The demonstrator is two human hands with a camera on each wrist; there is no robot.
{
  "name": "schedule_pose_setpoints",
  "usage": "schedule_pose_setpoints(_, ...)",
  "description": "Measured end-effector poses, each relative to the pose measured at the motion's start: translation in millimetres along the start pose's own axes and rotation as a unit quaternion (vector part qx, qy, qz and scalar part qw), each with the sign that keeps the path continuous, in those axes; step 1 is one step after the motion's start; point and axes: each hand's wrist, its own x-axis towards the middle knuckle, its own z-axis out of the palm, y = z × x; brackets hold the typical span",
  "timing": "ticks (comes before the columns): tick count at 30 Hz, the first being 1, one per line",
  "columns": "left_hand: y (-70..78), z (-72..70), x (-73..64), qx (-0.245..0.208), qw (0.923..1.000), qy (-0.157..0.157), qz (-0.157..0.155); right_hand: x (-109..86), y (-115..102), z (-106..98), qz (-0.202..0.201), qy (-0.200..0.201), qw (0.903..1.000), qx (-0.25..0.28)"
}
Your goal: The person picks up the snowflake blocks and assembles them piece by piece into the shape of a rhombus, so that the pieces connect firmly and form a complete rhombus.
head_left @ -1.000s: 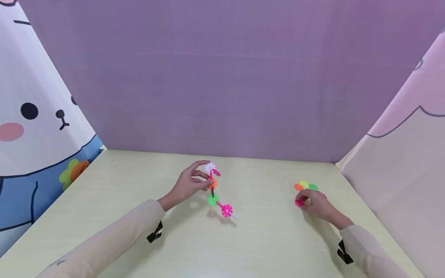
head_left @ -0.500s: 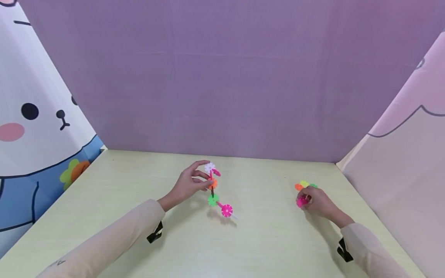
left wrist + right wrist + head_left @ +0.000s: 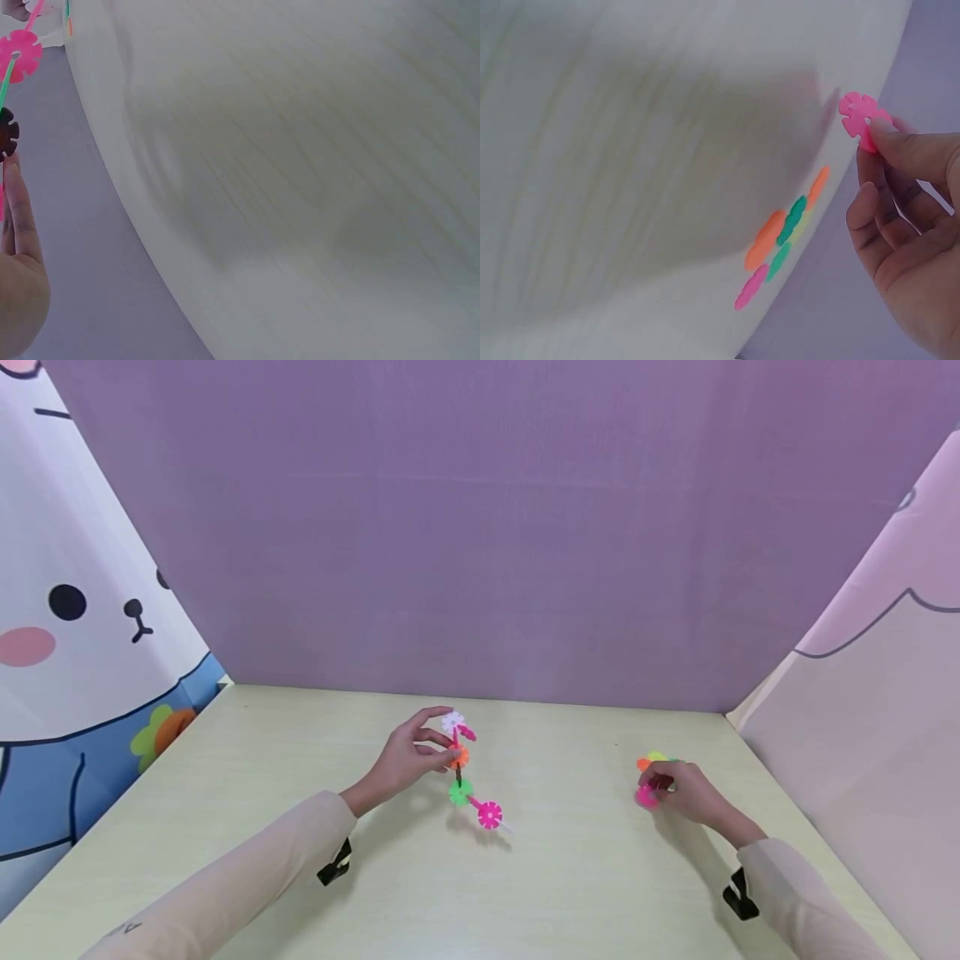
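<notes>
My left hand [image 3: 401,758] pinches a chain of interlocked plastic snowflake discs by its orange disc [image 3: 459,757], thumb in front. A white disc [image 3: 453,722] stands at the chain's top, near the raised index finger. Below hang a green disc [image 3: 461,792] and a pink disc [image 3: 490,815], close over the table. At the right, my right hand [image 3: 690,792] pinches a loose pink snowflake disc [image 3: 855,112] between thumb and fingers. In the left wrist view only part of the chain shows, with a pink disc [image 3: 20,56] at the edge.
Several loose discs lie on the table [image 3: 570,877] by my right hand, among them an orange disc [image 3: 765,240] and a pink disc [image 3: 751,287]. A purple backdrop [image 3: 480,527] rises behind the table. Printed cloth hangs at both sides.
My right hand has shifted slightly, with the pink disc turning in its fingers. It now covers more of the loose discs behind it. My left hand and the chain have stayed still.
</notes>
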Motion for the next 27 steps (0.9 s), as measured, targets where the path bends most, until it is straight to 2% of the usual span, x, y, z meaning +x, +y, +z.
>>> schedule_pose_setpoints(8, 0.3, 0.3, -0.2, -0.006, 1.0000, 0.000, 0.003, 10.9, -10, 7, 0.026, 0.039, 0.9961, 0.075)
schedule_pose_setpoints(13, -1.4, 0.4, 0.8, -0.011, 0.9999, -0.002, 0.006, 17.8, -20, 16, 0.071, 0.031, 0.9850, 0.154)
schedule_pose_setpoints(18, -1.7, 1.2, 1.2, -0.013, 0.9999, -0.003, 0.007, 27.3, -35, 27, 0.100, 0.033, 0.9723, 0.208)
schedule_pose_setpoints(23, -0.6, 2.5, 0.5, -0.009, 0.9999, -0.004, 0.006, 38.6, -51, 39, 0.111, 0.040, 0.9607, 0.251)
schedule_pose_setpoints(27, 0.2, 3.5, 0.2, -0.010, 0.9999, -0.005, 0.003, 48.9, -67, 47, 0.103, 0.049, 0.9549, 0.274)
